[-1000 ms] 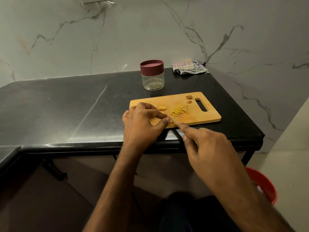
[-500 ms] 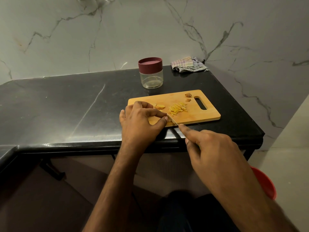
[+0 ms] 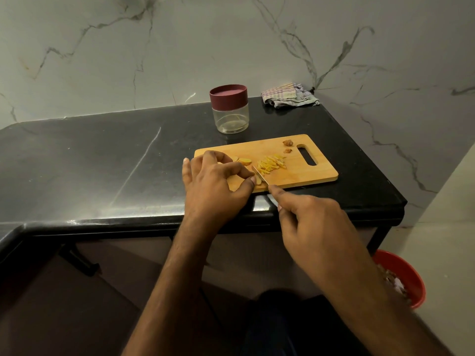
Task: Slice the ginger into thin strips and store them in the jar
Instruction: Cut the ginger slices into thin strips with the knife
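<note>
Wooden board (image 3: 303,173) under both hands. L hand (image 3: 213,183) pinches ginger slice (image 3: 257,179) w/ curled fingers; R hand (image 3: 308,217) grips knife (image 3: 259,175), blade just beside it. Strips (image 3: 272,163) beyond blade. Lidded jar (image 3: 229,109) farther back.

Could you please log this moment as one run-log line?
left hand pinches ginger slice | right hand holds steel knife | yellow strips on wooden board
</note>
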